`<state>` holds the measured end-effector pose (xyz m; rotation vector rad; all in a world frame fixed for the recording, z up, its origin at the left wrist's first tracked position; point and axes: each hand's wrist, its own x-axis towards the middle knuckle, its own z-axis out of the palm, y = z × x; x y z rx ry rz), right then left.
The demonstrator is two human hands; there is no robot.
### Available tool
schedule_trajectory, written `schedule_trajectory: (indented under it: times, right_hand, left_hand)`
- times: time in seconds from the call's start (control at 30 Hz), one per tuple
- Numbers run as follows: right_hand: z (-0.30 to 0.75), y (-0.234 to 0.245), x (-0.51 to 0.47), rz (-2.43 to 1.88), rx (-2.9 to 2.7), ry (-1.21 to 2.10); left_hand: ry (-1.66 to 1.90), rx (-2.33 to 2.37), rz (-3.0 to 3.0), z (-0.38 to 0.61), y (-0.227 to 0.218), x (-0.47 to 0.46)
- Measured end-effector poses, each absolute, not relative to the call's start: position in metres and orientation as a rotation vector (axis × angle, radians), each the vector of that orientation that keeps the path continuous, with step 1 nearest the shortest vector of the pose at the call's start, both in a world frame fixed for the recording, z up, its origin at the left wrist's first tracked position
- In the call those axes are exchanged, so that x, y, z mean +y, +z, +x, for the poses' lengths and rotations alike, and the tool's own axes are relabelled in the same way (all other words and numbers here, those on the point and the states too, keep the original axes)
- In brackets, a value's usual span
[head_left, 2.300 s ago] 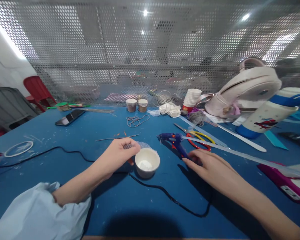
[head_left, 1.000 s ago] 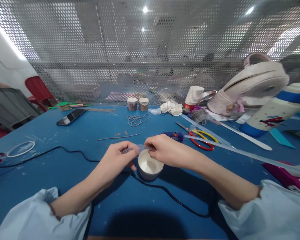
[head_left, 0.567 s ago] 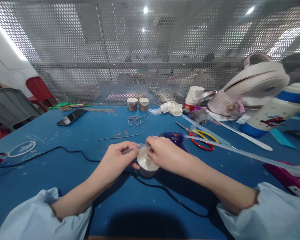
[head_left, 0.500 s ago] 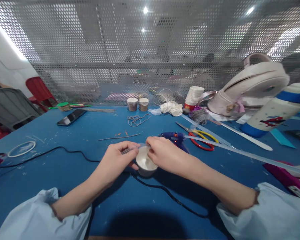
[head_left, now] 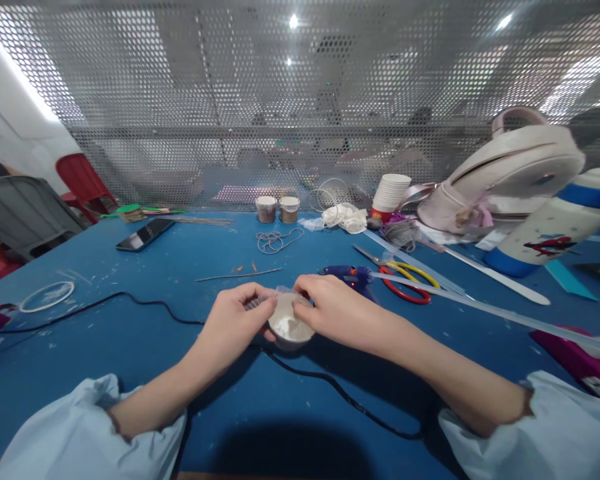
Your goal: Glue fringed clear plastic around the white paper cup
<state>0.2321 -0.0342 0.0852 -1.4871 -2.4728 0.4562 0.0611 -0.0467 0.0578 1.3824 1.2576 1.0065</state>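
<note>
Between my two hands a small paper cup (head_left: 291, 327) tilts with its pale inside towards me. My left hand (head_left: 240, 313) is closed on its left side, thumb at the rim and fingers around the outer wall. On the far right rim my right hand (head_left: 325, 303) pinches, its thumb reaching over the inside. A greyish ribbed band shows under the left fingers; what it is I cannot make out. Just beyond the right hand lies a blue glue gun (head_left: 349, 273) with a small orange light.
Scissors (head_left: 405, 280), a clear strip, and a water bottle (head_left: 545, 233) lie to the right, near a bag (head_left: 510, 167). At the back stand two small cups (head_left: 277, 209) and stacked paper cups (head_left: 391, 193). A black cable (head_left: 330, 381) crosses the table; a phone (head_left: 145, 235) lies left.
The cup has tipped slightly, and its inside now catches more light. My right thumb has shifted further over the rim. Both hands keep their grip.
</note>
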Motion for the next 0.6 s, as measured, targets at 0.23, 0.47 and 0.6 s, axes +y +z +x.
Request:
schedule_trajectory:
  times: [0.23,0.47,0.6]
  right_hand:
    - [0.23,0.08,-0.028,-1.451,-2.514,0.277]
    - [0.23,0.088,-0.032,-1.524,-2.524,0.338]
    - [0.23,0.093,-0.034,-1.544,-2.536,0.348]
  left_hand:
    - [0.999,1.268,1.407,0.061,0.056,-0.046]
    - [1.013,1.247,1.441,0.061,0.055,-0.047]
    - [1.022,1.232,1.46,0.062,0.053,-0.048]
